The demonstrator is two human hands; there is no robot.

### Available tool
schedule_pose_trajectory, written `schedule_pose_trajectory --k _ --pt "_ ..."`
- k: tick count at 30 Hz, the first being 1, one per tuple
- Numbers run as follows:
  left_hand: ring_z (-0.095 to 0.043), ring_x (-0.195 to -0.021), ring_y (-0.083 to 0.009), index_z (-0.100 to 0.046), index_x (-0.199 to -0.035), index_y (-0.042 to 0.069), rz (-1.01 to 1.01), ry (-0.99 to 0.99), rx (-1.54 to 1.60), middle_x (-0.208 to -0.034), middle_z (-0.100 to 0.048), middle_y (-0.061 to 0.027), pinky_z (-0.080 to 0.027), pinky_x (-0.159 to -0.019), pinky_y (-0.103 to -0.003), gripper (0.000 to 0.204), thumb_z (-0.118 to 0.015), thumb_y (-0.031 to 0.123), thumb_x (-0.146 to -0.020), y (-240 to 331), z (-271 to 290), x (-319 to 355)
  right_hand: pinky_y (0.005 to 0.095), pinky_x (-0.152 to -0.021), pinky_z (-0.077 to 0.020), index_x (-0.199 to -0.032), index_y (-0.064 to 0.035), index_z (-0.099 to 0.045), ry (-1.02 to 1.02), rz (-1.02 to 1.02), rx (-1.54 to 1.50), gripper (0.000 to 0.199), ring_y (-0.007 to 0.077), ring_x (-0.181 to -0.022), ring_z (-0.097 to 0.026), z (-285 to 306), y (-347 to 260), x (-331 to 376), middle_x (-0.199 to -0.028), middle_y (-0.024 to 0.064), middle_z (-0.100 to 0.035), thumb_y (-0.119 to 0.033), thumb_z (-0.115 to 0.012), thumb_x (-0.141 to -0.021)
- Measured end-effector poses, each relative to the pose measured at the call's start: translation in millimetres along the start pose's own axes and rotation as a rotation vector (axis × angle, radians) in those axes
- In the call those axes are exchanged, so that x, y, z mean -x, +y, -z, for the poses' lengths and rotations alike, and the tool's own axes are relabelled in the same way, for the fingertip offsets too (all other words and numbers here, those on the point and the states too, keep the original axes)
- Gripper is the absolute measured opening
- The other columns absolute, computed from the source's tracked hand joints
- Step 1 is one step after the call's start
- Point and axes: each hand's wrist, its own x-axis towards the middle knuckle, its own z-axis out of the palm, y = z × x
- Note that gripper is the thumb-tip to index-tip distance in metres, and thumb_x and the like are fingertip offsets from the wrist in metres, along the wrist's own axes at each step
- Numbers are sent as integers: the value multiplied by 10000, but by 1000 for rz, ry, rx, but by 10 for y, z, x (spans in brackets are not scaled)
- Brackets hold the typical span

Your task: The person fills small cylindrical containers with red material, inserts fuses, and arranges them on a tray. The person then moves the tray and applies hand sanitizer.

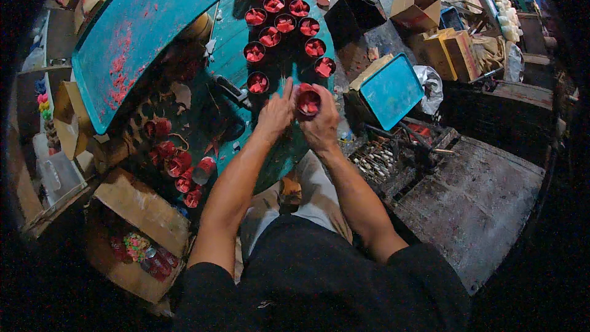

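My right hand [321, 124] is wrapped round a round cup [308, 102] with red chunks, which look like wax, showing in its open top. Beside it, my left hand [278, 110] is closed, its fingertips pointing up near the cup's rim; whatever it pinches is too small to make out. Beyond my hands, several similar cups [270, 36] of red chunks stand in loose rows on the green table [228, 32]. The nearest cup [258, 82] is just past my left hand. A dark-handled tool [231, 91] lies to its left.
A large teal tray [132, 31] with red crumbs is at the left. Red pieces and a cup [203, 170] lie below it. A cardboard box [142, 209] sits lower left. To my right are a smaller blue tray [392, 91], a black bin [356, 15] and a metal surface [470, 200].
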Motion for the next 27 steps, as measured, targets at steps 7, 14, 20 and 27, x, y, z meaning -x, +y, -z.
schedule_pose_trajectory --k 7,14,20,27 --pt "-657 -838 -365 -676 -1023 -19 -54 55 -112 -1201 -616 -217 -573 -724 -486 221 -615 43 -820 92 -110 805 457 -908 -528 -1352 -15 -503 42 -208 -67 622 426 -1067 -632 -824 186 -403 -1180 233 -613 -128 -771 -802" --pt "-670 -813 -393 -522 -1355 -15 432 247 -123 -1082 -626 -191 -563 -698 -499 462 -557 114 -912 221 -120 303 483 -902 -526 -1368 6 -486 129 -233 -33 655 450 -1037 -638 -1012 243 -411 -1163 253 -629 -191 -800 -828" --pt "-664 -736 -381 -654 -1141 27 414 318 -72 -963 -661 -183 -547 -643 -503 274 -551 124 -906 201 -228 335 499 -919 -500 -1390 36 -483 158 -269 9 676 457 -1060 -619 -1116 358 -476 -1133 270 -647 -218 -789 -844" --pt "-641 -913 -357 -655 -1090 8 247 116 -187 -952 -624 -177 -550 -725 -447 280 -687 150 -851 -80 -51 867 497 -931 -488 -1401 59 -468 181 -271 60 707 461 -1058 -602 -1223 388 -435 -1128 266 -637 -233 -790 -843"
